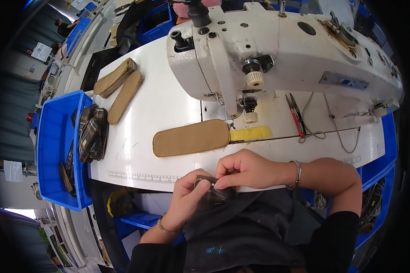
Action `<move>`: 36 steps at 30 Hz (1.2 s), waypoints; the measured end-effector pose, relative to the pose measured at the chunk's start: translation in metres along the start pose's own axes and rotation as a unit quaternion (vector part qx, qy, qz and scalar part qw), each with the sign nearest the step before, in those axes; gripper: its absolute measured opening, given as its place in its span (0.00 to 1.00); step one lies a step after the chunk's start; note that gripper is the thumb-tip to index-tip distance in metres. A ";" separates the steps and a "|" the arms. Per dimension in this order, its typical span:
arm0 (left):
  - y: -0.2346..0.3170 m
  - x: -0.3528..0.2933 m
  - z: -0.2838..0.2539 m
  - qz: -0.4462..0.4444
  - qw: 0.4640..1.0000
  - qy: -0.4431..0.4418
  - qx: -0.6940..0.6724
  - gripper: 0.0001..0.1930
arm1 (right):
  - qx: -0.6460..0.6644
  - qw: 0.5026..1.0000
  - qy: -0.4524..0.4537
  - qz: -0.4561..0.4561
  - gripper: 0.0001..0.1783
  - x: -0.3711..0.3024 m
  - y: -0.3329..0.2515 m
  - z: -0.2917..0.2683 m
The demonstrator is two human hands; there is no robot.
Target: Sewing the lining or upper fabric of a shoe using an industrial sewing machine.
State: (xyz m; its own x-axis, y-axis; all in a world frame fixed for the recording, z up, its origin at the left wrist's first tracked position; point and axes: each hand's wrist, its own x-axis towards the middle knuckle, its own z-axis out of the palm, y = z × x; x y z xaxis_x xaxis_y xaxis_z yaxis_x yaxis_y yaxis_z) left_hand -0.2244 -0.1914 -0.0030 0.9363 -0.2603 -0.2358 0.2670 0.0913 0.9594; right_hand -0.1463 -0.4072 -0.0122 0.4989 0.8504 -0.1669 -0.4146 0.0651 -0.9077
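Close to the table's front edge, my left hand [189, 194] and my right hand [243, 169] meet over a small dark brown fabric piece [207, 178]. Thumb and fingers of both hands pinch it; its full shape is partly hidden by the fingers and blends with the dark apron [241, 223] behind. Just beyond my hands lies a tan, round-ended oblong piece [191, 139], flat on the white table [141, 154]. A yellow strip [251, 133] sits at its right end, below the needle area of a white sewing machine [287, 50].
Red-handled scissors [299, 123] and loose cord [351, 146] lie right of the yellow strip. Two stacks of tan oblong pieces [125, 98] rest at the far left. Dark plaid fabric items [93, 134] overlap a blue bin [42, 154]. A printed ruler [141, 177] runs along the front edge.
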 end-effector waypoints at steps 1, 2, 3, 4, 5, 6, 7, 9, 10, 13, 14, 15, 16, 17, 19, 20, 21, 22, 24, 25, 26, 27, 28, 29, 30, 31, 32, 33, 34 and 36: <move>0.000 -0.004 0.003 0.001 1.000 0.013 -0.002 0.08 | -0.018 1.000 -0.004 0.004 0.12 -0.003 -0.001 0.002; -0.001 -0.009 0.004 0.002 1.000 0.017 -0.001 0.08 | -0.036 0.999 -0.014 0.007 0.12 -0.004 -0.005 0.006; -0.002 -0.014 0.004 0.025 0.998 0.047 0.023 0.09 | -0.038 0.999 -0.013 0.007 0.12 -0.005 -0.007 0.009; -0.001 -0.017 0.005 0.049 0.995 0.076 0.046 0.09 | -0.039 0.999 -0.016 0.007 0.12 -0.004 -0.007 0.010; 0.004 -0.019 0.004 0.050 0.995 0.078 0.047 0.09 | -0.147 0.987 -0.010 -0.069 0.11 -0.004 -0.008 0.009; 0.013 -0.020 0.002 0.032 0.992 0.094 0.072 0.08 | -0.252 0.957 0.000 -0.142 0.10 -0.005 -0.007 0.007; 0.023 -0.021 -0.001 0.014 0.989 0.110 0.096 0.08 | -0.372 0.906 0.029 -0.201 0.09 -0.007 -0.006 0.004; 0.053 -0.015 -0.014 0.063 0.951 0.055 0.298 0.06 | -0.501 0.815 0.079 -0.280 0.11 0.000 0.001 -0.008; 0.071 -0.007 -0.012 0.083 0.921 0.023 0.380 0.05 | -0.615 0.696 0.128 -0.348 0.14 0.003 0.002 -0.014; 0.119 0.011 0.008 0.145 0.838 0.010 0.527 0.07 | -0.696 0.618 0.163 -0.326 0.23 0.006 -0.002 -0.010; 0.119 0.033 0.005 0.171 0.824 -0.028 0.540 0.06 | -0.724 0.597 0.189 -0.289 0.24 0.006 0.000 -0.012; 0.119 0.051 0.002 0.195 0.805 -0.059 0.558 0.06 | -0.744 0.596 0.176 -0.246 0.30 0.008 0.006 -0.012; 0.113 0.076 -0.001 0.172 0.815 -0.091 0.546 0.07 | -0.744 0.596 0.177 -0.244 0.30 0.009 0.008 -0.013; 0.105 0.097 -0.004 0.149 0.822 -0.120 0.536 0.07 | -0.740 0.611 0.160 -0.232 0.30 0.009 0.008 -0.013; 0.072 0.140 -0.022 0.145 0.826 -0.141 0.526 0.08 | -0.742 0.627 0.130 -0.197 0.33 0.010 0.006 -0.012; 0.065 0.152 -0.020 0.140 0.829 -0.167 0.514 0.08 | -0.743 0.627 0.134 -0.192 0.33 0.009 0.008 -0.013; 0.061 0.155 -0.021 0.142 0.829 -0.172 0.513 0.08 | -0.737 0.623 0.152 -0.215 0.32 0.009 0.011 -0.014; 0.058 0.156 -0.023 0.153 0.829 -0.160 0.514 0.07 | -0.730 0.618 0.168 -0.240 0.32 0.008 0.013 -0.014; 0.054 0.156 -0.023 0.165 0.827 -0.153 0.515 0.06 | -0.733 0.621 0.159 -0.227 0.31 0.004 0.012 -0.011; 0.051 0.154 -0.023 0.183 0.824 -0.146 0.516 0.06 | -0.756 0.593 0.155 -0.232 0.30 0.002 0.012 -0.009; 0.050 0.153 -0.023 0.200 0.821 -0.136 0.517 0.06 | -0.777 0.564 0.149 -0.238 0.28 0.001 0.011 -0.006; 0.051 0.154 -0.023 0.214 0.819 -0.145 0.513 0.06 | -0.776 0.564 0.149 -0.239 0.28 -0.001 0.013 -0.003; 0.054 0.154 -0.021 0.214 0.818 -0.144 0.514 0.06 | -0.788 0.548 0.155 -0.236 0.26 -0.004 0.015 0.000; 0.056 0.153 -0.019 0.203 0.824 -0.149 0.507 0.06 | -0.798 0.531 0.162 -0.232 0.25 -0.006 0.016 0.000; 0.059 0.153 -0.017 0.192 0.830 -0.154 0.500 0.06 | -0.798 0.531 0.161 -0.232 0.25 -0.005 0.016 -0.001; 0.061 0.153 -0.016 0.193 0.831 -0.153 0.499 0.06 | -0.802 0.518 0.166 -0.246 0.22 -0.004 0.016 -0.003; 0.061 0.152 -0.015 0.188 0.823 -0.145 0.515 0.05 | -0.805 0.506 0.170 -0.261 0.19 -0.003 0.016 -0.004; 0.061 0.152 -0.015 0.183 0.816 -0.137 0.531 0.05 | -0.805 0.506 0.169 -0.261 0.19 -0.002 0.014 -0.006; 0.061 0.153 -0.016 0.184 0.816 -0.135 0.531 0.05 | -0.796 0.515 0.160 -0.276 0.18 -0.001 0.011 -0.011; 0.059 0.155 -0.022 0.176 0.794 -0.139 0.566 0.06 | -0.786 0.520 0.148 -0.300 0.17 0.004 0.006 -0.019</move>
State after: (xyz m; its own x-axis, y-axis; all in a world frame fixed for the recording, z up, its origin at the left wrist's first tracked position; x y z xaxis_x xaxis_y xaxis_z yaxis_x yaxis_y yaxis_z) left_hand -0.0589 -0.2054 0.0136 0.7790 -0.6263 -0.0295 -0.5228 -0.6749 0.5207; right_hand -0.1326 -0.4135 -0.0250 0.3722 0.7900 0.4873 0.9010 -0.4335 0.0146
